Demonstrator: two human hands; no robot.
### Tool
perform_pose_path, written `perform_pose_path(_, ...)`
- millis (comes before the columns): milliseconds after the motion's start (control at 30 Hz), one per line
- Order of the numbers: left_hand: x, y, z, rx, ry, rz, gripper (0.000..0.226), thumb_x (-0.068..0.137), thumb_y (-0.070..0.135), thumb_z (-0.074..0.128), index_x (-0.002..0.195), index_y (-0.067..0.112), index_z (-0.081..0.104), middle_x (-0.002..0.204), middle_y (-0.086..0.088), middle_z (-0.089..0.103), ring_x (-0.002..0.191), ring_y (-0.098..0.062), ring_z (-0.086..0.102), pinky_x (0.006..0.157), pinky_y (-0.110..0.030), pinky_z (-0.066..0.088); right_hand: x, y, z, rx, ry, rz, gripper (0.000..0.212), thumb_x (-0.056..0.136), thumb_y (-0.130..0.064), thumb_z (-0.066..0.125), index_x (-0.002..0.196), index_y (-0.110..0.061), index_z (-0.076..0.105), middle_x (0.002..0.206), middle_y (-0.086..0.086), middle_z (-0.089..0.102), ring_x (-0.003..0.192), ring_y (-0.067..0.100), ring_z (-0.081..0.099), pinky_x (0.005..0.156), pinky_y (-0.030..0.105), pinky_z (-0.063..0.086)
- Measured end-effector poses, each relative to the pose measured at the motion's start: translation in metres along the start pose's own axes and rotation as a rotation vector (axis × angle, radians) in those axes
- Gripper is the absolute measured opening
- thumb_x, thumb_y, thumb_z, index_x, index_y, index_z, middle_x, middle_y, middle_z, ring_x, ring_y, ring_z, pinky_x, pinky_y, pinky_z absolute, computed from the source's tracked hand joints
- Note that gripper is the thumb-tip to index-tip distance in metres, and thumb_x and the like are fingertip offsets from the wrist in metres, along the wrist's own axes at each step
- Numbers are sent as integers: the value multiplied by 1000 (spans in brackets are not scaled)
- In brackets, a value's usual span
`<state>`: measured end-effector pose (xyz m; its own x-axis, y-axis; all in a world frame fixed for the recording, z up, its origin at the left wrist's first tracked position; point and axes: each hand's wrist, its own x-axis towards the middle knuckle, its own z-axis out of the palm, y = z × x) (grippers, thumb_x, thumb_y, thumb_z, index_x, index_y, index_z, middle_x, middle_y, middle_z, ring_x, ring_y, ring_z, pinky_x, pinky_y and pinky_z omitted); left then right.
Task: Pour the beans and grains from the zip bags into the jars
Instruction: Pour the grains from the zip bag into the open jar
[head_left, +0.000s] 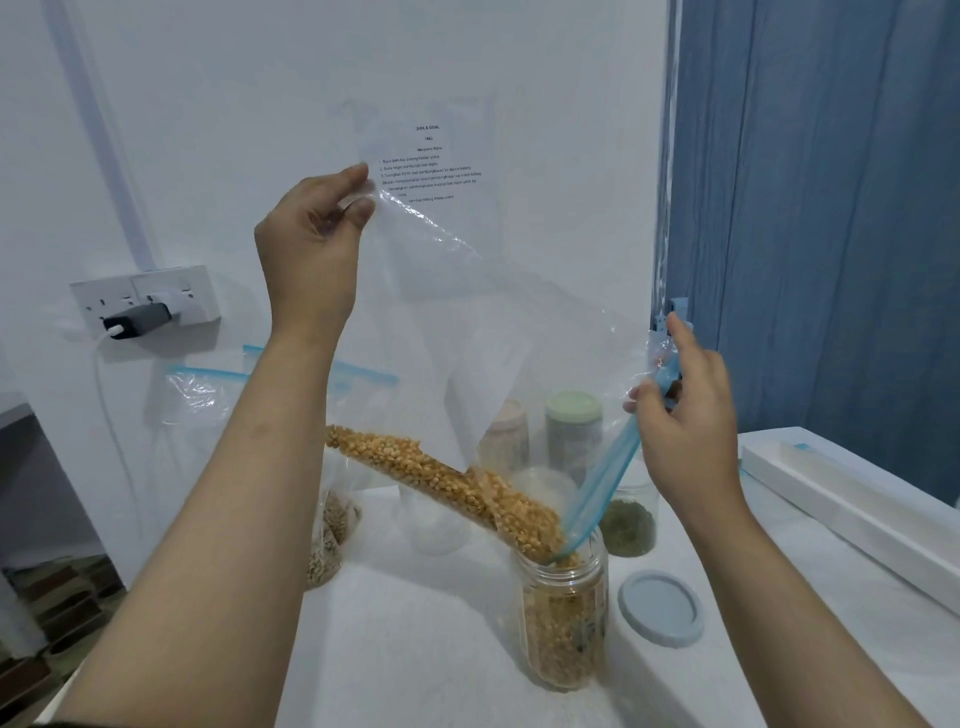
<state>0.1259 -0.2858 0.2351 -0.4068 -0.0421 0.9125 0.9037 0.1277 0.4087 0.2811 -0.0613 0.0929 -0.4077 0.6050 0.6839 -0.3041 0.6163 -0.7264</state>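
Zip bag (493, 322): thin clear film, limp, slick-looking; probably light now, its weight sitting in the yellow corn kernels (441, 478) banked along the low edge. Likely best held at the corners and the stiffer blue zip strip (602, 488).

Left hand (311, 244) raised, fingers (358, 205) pinched shut on the bag's upper corner. Right hand (685, 415), lower, fingers closed around the zip strip near the mouth, index finger extended.

Bag hangs slanted between both hands. Mouth dips into the open glass jar (566, 618) on the tabletop (415, 649); kernels slide in. Jar looks largely full. Grey lid (660, 608) lies just beside it.
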Motion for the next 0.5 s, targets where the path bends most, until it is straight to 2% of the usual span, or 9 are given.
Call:
perform_pose_path(200,1,1,2,-6,-31,3,27,91,12,65,117,17,71,104,12,70,91,3,64,87,-17,49,0,3,1,8,-5,8,56,101,-4,47,152,-26,36,117,-2,43,103,28,62,91,30,53)
perform_pose_path(333,-1,-2,2,-9,-28,-3,27,91,13,65,117,17,71,104,10,71,92,0,64,87,-19,50,0,5,1,-6,-12,1,56,101,-5,48,152,-26,37,116,-3,43,104,28,61,95,40,54)
perform_pose_path(500,0,-1,4,-5,-23,-2,27,91,14,65,118,16,71,105,8,71,93,1,65,87,-18,49,0,6,0,-1,-11,7,54,102,-8,48,151,-27,38,118,-4,43,104,28,62,93,36,55)
